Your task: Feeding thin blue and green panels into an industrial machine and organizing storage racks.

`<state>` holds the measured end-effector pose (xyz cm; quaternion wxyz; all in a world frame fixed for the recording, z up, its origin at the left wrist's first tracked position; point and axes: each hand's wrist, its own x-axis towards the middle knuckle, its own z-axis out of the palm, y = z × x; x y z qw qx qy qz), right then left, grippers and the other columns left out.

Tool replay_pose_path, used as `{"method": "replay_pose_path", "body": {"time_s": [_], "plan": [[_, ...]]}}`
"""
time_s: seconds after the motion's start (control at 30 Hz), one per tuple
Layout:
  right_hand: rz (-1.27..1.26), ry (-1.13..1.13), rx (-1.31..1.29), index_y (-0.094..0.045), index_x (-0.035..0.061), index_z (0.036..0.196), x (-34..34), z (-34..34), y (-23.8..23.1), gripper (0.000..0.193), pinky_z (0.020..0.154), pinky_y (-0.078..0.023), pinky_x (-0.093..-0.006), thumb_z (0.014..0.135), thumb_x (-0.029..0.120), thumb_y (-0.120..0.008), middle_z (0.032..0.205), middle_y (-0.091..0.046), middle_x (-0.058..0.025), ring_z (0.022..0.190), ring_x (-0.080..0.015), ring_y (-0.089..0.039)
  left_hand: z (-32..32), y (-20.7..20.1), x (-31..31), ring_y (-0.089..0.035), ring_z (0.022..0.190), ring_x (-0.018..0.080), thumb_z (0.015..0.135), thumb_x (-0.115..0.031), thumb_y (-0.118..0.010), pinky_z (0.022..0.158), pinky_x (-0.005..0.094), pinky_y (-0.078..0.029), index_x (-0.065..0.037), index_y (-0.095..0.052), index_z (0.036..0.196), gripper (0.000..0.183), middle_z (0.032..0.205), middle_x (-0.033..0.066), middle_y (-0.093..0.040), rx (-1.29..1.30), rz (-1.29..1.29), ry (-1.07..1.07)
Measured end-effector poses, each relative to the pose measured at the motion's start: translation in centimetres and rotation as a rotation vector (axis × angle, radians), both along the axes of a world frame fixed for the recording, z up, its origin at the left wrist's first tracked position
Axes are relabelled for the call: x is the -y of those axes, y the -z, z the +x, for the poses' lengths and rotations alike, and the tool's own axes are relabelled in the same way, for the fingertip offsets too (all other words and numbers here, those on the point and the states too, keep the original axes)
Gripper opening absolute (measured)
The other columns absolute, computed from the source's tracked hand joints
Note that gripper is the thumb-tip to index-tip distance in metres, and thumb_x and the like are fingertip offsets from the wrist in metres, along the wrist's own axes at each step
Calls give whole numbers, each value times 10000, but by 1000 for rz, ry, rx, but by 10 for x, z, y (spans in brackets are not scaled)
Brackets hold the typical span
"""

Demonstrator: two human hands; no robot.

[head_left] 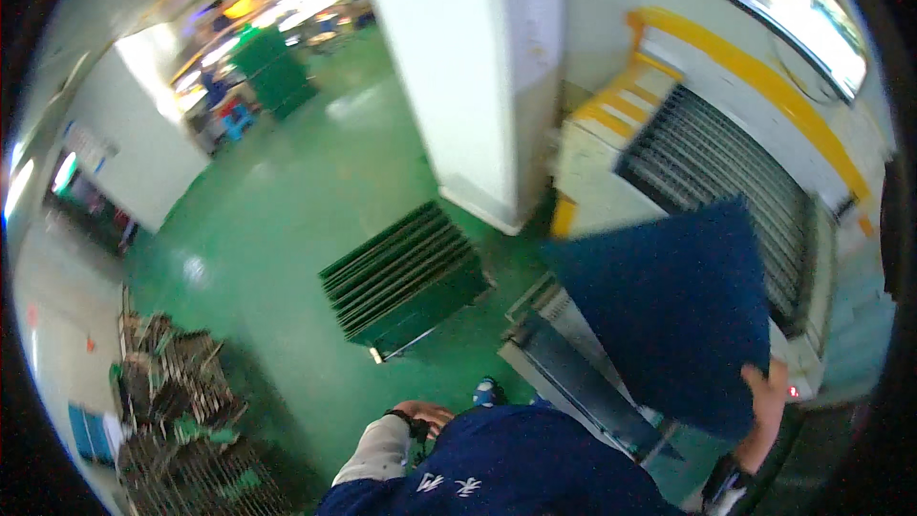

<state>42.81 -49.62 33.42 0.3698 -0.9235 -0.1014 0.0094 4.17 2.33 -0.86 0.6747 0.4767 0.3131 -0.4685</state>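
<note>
A large, flat dark blue sheet hangs tilted in front of me on the right. My right hand grips its lower right edge, thumb and fingers closed around the border. My left hand is at the left side of my body, close to my dark blue top; its fingers are partly hidden, and I see nothing in it. Below and left of the sheet stands a light-framed stand with a long dark panel, partly covered by the sheet. The sheet overlaps the front of a machine's dark ribbed bed.
A green slotted rack stands on the green floor ahead, with a white pillar behind it. Stacks of slatted racks line the left. The machine has a yellow-edged hood; a screen hangs above it.
</note>
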Motion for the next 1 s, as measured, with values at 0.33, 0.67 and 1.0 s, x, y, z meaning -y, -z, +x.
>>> {"method": "replay_pose_path", "body": {"time_s": [0.33,0.67,1.0], "plan": [[1173,225,-30,-537,15,1235,46,92,42,483,903,-473,-410,800,140,-708,1170,-593,-108,1043,-267,-574,12,-2,6,-556,1110,212,835,-446,-660,857,388,-503,-179,-424,1412,678,1354,22,-495,4,34,25],[1566,174,-464,-550,64,1001,-36,184,102,192,853,-473,-437,837,72,-650,988,-593,-80,895,-256,-551,6,-7,17,-556,1110,202,856,-430,-638,864,393,-503,-176,-422,1411,647,1347,23,-504,28,99,15],[1692,140,-539,-549,61,980,-71,292,152,153,828,-514,-355,865,83,-647,963,-604,-60,910,-217,-572,-8,-7,39,-556,1109,192,878,-414,-615,870,397,-502,-172,-420,1411,617,1340,23,-513,71,167,-5]]}}
